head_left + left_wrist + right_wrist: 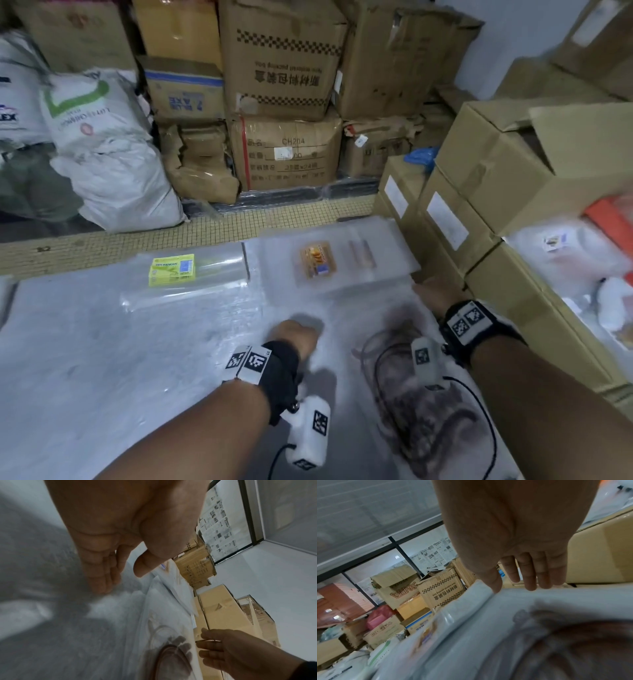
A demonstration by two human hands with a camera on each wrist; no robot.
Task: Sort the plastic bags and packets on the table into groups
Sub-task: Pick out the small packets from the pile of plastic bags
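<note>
- On the table (85, 342), near edge, right part: a clear plastic bag printed with a dark brown pattern (421, 404), lying flat, its right side close to the cardboard cartons (479, 192) stacked along the table's right edge.
- Near edge, middle: left hand (297, 337), wrist band with black-and-white markers. In the left wrist view its fingers (102, 580) are straight and held together, tips down on the pale table surface beside the printed bag; the thumb stands apart. It holds nothing.
- Right edge, at the far end of the printed bag: right hand (432, 292), marked wrist band likewise. In the right wrist view the fingers (529, 574) are extended and slightly spread; the thumb tip touches the raised pale edge of the plastic. Whether it pinches that edge cannot be told.
- Far edge, right of middle: a stack of clear packets with an orange-labelled packet (317, 260) on top, just beyond both hands.
- Far edge, left of middle: a flat pile of clear bags bearing a yellow label (172, 270), just beside the orange-labelled stack.
- Beyond the table: a strip of small-tiled floor (205, 229), then white woven sacks (113, 150) at the left and stacked brown boxes (281, 61) behind.
</note>
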